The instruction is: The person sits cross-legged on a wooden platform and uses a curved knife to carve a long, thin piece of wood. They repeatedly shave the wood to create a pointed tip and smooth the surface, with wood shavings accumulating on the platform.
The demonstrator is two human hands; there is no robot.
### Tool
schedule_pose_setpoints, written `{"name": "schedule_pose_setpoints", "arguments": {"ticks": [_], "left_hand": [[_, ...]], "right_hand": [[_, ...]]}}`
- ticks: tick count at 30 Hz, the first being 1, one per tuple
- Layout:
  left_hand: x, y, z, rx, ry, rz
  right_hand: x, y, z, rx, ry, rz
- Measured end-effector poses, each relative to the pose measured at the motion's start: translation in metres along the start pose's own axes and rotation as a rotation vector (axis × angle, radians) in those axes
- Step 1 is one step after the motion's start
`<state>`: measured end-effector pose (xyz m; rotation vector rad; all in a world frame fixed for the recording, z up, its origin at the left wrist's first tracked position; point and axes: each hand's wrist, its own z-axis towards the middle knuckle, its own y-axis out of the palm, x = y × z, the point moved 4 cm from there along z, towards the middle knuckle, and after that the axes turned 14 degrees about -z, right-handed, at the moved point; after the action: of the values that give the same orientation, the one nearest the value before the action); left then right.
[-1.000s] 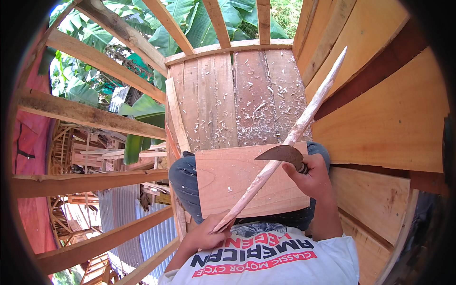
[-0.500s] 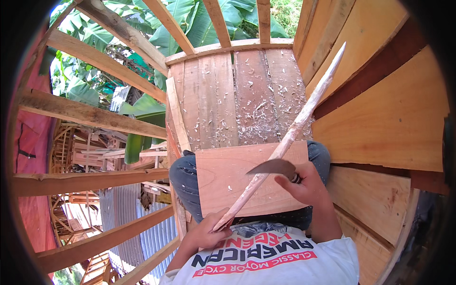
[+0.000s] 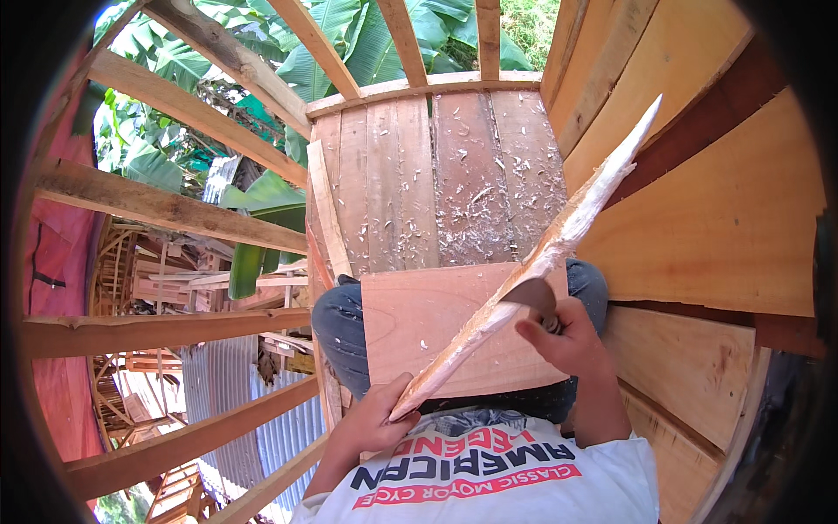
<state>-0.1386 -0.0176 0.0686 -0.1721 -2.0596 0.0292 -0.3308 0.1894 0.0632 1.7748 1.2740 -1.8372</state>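
Note:
A long pale wooden stick [image 3: 546,253], whittled to a point at its far end, slants from near my lap up to the far right. My left hand [image 3: 377,421] is closed around its near end. In my right hand [image 3: 572,336] is a knife with a dark curved blade [image 3: 531,294]; its handle is mostly hidden by my fingers. The blade lies against the stick around its middle. Under the stick, a flat wooden board [image 3: 415,327] rests across my legs.
White shavings [image 3: 476,218] litter the plank floor [image 3: 353,188] ahead. Wooden slats [image 3: 170,205] form an open railing on the left and front. Wooden panels [image 3: 716,210] wall the right side. Beyond the railing are large green leaves [image 3: 340,52] and corrugated metal sheets [image 3: 218,384].
The stick has rolled to show a browner side, and its tip has shifted right. My right hand has moved slightly right, and the blade has turned and slid up the stick.

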Motion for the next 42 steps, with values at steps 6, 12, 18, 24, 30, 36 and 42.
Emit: {"name": "schedule_pose_setpoints", "arguments": {"ticks": [6, 12, 18, 24, 30, 36, 42], "left_hand": [[0.001, -0.001, 0.001, -0.027, -0.022, -0.028], [-0.003, 0.000, 0.000, -0.045, -0.009, -0.063], [-0.009, 0.001, 0.002, -0.094, 0.003, -0.121], [-0.017, 0.012, 0.011, -0.192, -0.022, -0.300], [-0.028, 0.011, 0.010, -0.144, -0.034, -0.272], [-0.018, 0.001, 0.010, -0.131, 0.006, -0.232], [-0.018, -0.004, 0.007, -0.111, 0.027, -0.168]], "right_hand": [[0.005, -0.003, 0.004, 0.122, 0.117, 0.132], [0.008, -0.003, 0.005, 0.120, 0.160, 0.117], [-0.002, -0.002, 0.010, 0.488, 0.019, -0.031], [0.039, -0.019, 0.009, 0.954, 0.196, 0.141], [-0.011, 0.006, 0.015, 0.259, -0.063, -0.074], [0.009, 0.004, 0.012, 0.351, 0.079, 0.005], [-0.004, -0.006, 0.013, 0.299, 0.045, -0.059]]}}
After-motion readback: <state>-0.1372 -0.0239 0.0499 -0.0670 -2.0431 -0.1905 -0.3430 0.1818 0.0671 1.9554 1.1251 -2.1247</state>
